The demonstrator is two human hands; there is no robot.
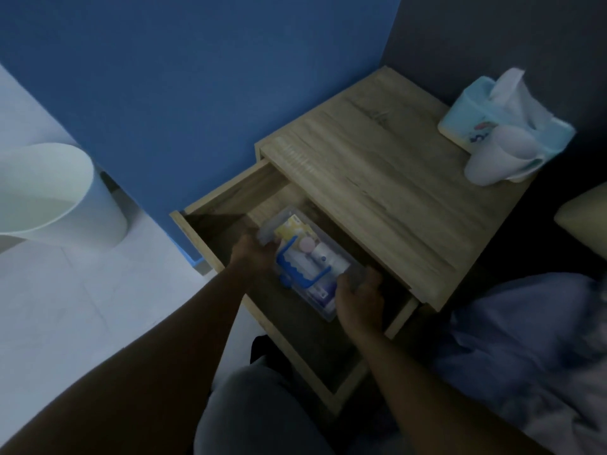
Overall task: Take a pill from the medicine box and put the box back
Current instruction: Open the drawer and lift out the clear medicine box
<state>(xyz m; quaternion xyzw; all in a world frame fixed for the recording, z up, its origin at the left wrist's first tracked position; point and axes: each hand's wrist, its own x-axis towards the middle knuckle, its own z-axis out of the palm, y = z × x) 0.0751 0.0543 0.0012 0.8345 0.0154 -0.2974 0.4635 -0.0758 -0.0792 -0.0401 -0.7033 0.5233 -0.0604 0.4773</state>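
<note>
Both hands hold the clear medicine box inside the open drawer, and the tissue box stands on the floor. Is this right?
Not quite. The head view shows the tissue box on the nightstand, not the floor. Both hands, left and right, hold the medicine box in the open drawer.

The medicine box is a clear plastic case with a blue carry handle folded flat across its lid. It sits inside the open drawer of the wooden nightstand, toward the drawer's right side, partly tucked under the tabletop's front edge. It lies level, long axis running from far-left to near-right. Through the lid show a yellow packet at the far end, a round pink cap, and white bottles or tubes nearer. The lid looks closed. A hand grips each short end.
</note>
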